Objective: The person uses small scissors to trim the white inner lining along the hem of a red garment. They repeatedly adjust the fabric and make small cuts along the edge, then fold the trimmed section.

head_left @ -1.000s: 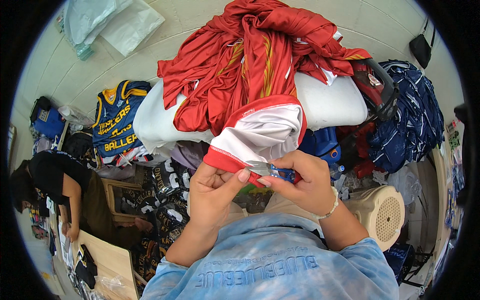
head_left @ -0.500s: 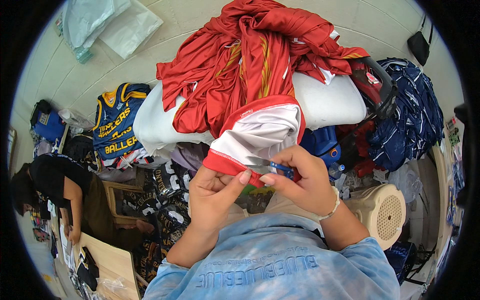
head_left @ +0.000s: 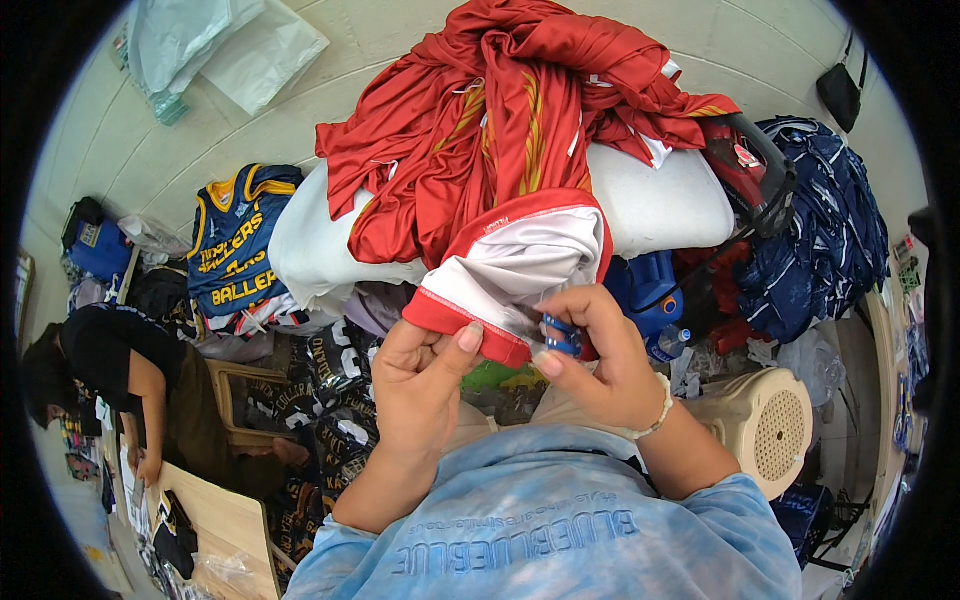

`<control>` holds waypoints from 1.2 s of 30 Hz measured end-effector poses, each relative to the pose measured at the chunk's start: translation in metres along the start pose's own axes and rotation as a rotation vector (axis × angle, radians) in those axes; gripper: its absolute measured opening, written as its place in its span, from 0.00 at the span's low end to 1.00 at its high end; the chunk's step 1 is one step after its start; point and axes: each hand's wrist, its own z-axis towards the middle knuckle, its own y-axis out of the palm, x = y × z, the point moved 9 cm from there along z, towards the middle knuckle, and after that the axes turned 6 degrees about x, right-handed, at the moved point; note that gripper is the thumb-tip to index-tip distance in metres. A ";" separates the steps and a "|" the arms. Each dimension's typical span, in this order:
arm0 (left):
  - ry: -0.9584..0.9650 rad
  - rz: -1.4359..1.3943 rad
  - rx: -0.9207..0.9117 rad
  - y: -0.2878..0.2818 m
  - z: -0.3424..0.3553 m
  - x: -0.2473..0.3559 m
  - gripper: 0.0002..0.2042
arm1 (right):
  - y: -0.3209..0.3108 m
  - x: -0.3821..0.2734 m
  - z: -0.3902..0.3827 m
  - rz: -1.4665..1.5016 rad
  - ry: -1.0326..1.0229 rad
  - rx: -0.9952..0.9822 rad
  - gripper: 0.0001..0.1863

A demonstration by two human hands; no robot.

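My left hand (head_left: pixel 420 385) pinches the red hem of a garment (head_left: pixel 525 250) with white inner fabric, thumb on the band. My right hand (head_left: pixel 605 360) grips small blue-handled snips (head_left: pixel 562 335) just right of the left thumb; their metal blades are blurred at the hem. Behind the garment, a heap of red shiny clothes with yellow stripes (head_left: pixel 420 160) lies draped over a white padded board (head_left: pixel 655 205).
A person (head_left: pixel 125 365) bends over a pale wooden board (head_left: pixel 215 510) at left. A navy-yellow jersey (head_left: pixel 235 240) hangs beside the padded board. A navy fabric pile (head_left: pixel 810 240), blue jug (head_left: pixel 645 300) and beige plastic stool (head_left: pixel 770 430) sit at right.
My left hand has moved slightly up and left along the hem. My right hand and the snips have shifted slightly, the blades now blurred.
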 end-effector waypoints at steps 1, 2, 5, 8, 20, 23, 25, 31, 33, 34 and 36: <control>0.001 -0.001 -0.014 0.001 0.000 0.000 0.15 | -0.001 -0.007 0.001 -0.043 -0.068 -0.003 0.14; 0.002 -0.002 -0.028 0.003 0.000 0.000 0.15 | 0.001 -0.014 0.001 -0.107 -0.127 -0.024 0.15; -0.005 0.003 -0.047 0.006 -0.002 0.001 0.15 | 0.002 -0.022 0.001 -0.207 -0.216 -0.030 0.18; 0.001 0.037 -0.042 0.008 -0.003 0.001 0.14 | 0.000 -0.026 0.001 -0.242 -0.268 -0.011 0.19; -0.015 -0.001 -0.041 0.010 -0.008 0.001 0.11 | 0.003 -0.027 0.003 -0.251 -0.268 -0.048 0.18; 0.010 0.024 -0.078 0.012 -0.008 0.004 0.15 | 0.004 -0.025 0.003 -0.256 -0.234 -0.060 0.17; -0.002 0.027 -0.050 0.010 -0.009 0.003 0.13 | 0.004 -0.024 0.002 -0.262 -0.226 -0.059 0.16; -0.012 0.061 -0.042 0.011 -0.010 0.004 0.12 | 0.004 -0.019 0.000 -0.291 -0.209 -0.061 0.14; -0.014 0.053 -0.035 0.011 -0.009 0.003 0.12 | 0.004 -0.018 0.000 -0.202 -0.201 -0.026 0.14; -0.022 0.047 -0.023 0.010 -0.009 0.002 0.12 | 0.004 -0.009 0.001 -0.118 -0.109 -0.003 0.14; -0.033 0.065 -0.035 0.010 -0.009 0.000 0.13 | 0.003 0.007 0.002 0.080 0.055 0.069 0.15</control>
